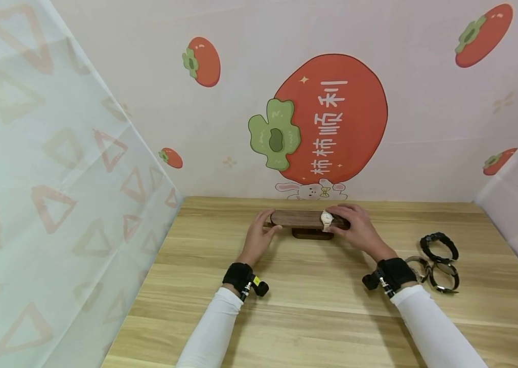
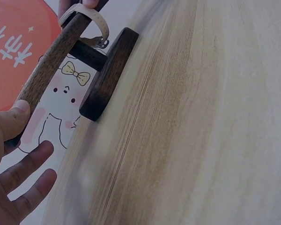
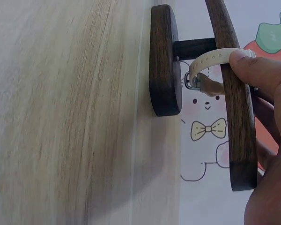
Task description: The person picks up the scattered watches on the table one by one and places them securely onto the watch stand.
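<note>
A dark wooden watch stand [image 1: 296,219], with a crossbar on a short post over a flat base [image 2: 113,75], stands at the back of the table. My left hand [image 1: 258,238] holds the crossbar's left end, thumb on the near side; its other fingers are spread in the left wrist view. Round the right part of the bar hangs a wristwatch [image 1: 326,219] with a pale strap [image 3: 210,59], its buckle dangling under the bar. My right hand [image 1: 359,230] pinches this watch, the thumb [image 3: 246,63] pressing its strap and the other fingers partly hidden behind the bar.
Several more watches lie at the right beside my right forearm: a black one [image 1: 440,247] farther back, a dark-strapped one [image 1: 445,289] nearer, and another [image 1: 420,266] partly behind the wrist band. A persimmon-printed wall covering [image 1: 222,122] rises directly behind the table.
</note>
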{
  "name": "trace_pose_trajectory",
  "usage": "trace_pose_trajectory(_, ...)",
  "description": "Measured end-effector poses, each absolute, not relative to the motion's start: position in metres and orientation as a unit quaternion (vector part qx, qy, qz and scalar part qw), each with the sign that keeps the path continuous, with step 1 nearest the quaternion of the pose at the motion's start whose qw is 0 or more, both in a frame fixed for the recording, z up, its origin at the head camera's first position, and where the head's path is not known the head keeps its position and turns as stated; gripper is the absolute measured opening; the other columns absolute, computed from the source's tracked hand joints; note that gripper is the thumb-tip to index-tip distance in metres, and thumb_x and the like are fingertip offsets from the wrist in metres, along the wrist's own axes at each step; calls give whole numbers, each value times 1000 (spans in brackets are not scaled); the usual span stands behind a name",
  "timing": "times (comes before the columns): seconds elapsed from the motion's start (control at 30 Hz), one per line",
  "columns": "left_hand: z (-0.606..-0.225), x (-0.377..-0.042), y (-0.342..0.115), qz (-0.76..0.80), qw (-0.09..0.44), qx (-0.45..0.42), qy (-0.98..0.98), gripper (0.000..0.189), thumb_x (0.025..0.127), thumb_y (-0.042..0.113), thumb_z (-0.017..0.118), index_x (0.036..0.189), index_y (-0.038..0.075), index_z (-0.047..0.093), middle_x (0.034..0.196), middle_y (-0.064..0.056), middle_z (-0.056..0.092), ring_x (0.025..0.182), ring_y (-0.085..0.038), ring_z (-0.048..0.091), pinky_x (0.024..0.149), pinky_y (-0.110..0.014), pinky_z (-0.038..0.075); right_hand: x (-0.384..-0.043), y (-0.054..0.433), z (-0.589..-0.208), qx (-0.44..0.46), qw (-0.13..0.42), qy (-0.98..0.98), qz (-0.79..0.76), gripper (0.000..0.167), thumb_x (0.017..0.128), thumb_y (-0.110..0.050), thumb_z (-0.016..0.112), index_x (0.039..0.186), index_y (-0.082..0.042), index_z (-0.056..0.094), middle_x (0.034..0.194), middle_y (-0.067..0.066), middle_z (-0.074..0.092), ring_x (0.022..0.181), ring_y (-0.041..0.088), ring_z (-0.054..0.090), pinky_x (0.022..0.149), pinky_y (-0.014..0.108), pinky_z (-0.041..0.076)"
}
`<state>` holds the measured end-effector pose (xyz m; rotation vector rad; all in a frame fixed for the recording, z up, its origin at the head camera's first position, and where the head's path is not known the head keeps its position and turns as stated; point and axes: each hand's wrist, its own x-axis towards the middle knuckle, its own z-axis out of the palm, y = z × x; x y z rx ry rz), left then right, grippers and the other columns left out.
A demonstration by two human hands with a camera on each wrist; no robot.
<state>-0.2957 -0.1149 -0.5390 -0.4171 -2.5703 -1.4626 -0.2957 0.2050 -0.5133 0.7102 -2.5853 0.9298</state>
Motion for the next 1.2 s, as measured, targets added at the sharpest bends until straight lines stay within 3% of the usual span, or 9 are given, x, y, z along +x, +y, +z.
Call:
trace_pose_trajectory(0.4, -537, -295, -115, -484, 72, -132, -862, 59, 103, 26, 71, 158, 16, 52, 158, -9, 52, 121, -29, 66, 100, -45, 61, -295, 198, -511, 244, 145, -909, 305, 56, 89, -20, 89, 141, -11, 70, 139, 19, 69, 136, 45, 50, 120, 71, 25)
trace_pose_trajectory(0.67, -538, -296, -114, -483, 74, -133, -863, 60, 102, 25, 72, 157, 13, 52, 158, -9, 53, 120, -30, 66, 99, -44, 62, -296, 195, -511, 249, 162, -907, 298, 56, 87, -22, 90, 138, -11, 72, 136, 18, 71, 136, 46, 51, 121, 72, 24)
trace_pose_trajectory(1.03, -536, -294, -114, -474, 75, -135, -867, 59, 103, 22, 72, 157, 14, 52, 158, -10, 53, 119, -29, 67, 99, -43, 62, -296, 194, -509, 241, 143, -911, 302, 56, 88, -23, 89, 140, -12, 70, 138, 19, 70, 136, 44, 50, 120, 71, 26)
trace_pose_trajectory(1.2, -532, -293, -115, -462, 70, -138, -873, 60, 103, 24, 73, 158, 12, 51, 159, -12, 51, 130, -32, 63, 105, -48, 58, -296, 197, -506, 239, 127, -912, 307, 58, 89, -24, 89, 142, -11, 69, 140, 19, 68, 138, 43, 50, 119, 70, 29)
